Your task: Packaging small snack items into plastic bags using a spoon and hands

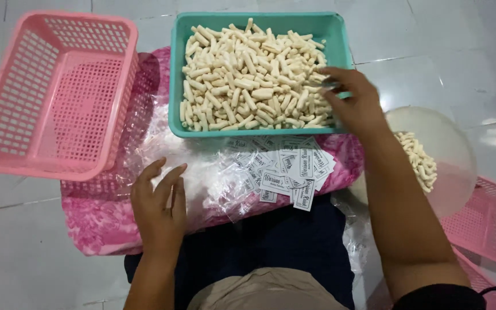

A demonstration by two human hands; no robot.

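Teal tray [177, 74]: rectangular plastic, set on the tiled floor [431, 57] ahead of the seated person; taken here as the landmark. Filled with pale, short snack sticks [248, 80] piled loosely, wall to wall.

Right hand [354, 103]: at the tray's right near corner, fingers curled down into the sticks. Whether it grips any cannot be told, since the fingertips are hidden among them.

Left hand [159, 204]: well in front of the tray's left near corner, palm down, fingers loosely spread, resting on a heap of clear plastic bags [202, 172]. It grips nothing visible.

Paper labels [288, 169]: small white printed slips in a loose pile just in front of the tray's near wall, lying on the bags.

Pink patterned cloth [99, 221]: spread under the bags and labels, reaching under the tray's near edge.

Pink basket [58, 92]: perforated plastic, tilted, just left of the tray.

Round translucent bowl [452, 143]: right of the tray and nearer the person, holding a smaller lot of the same sticks.

Further pink baskets [489, 221]: beyond the bowl, at the right margin.
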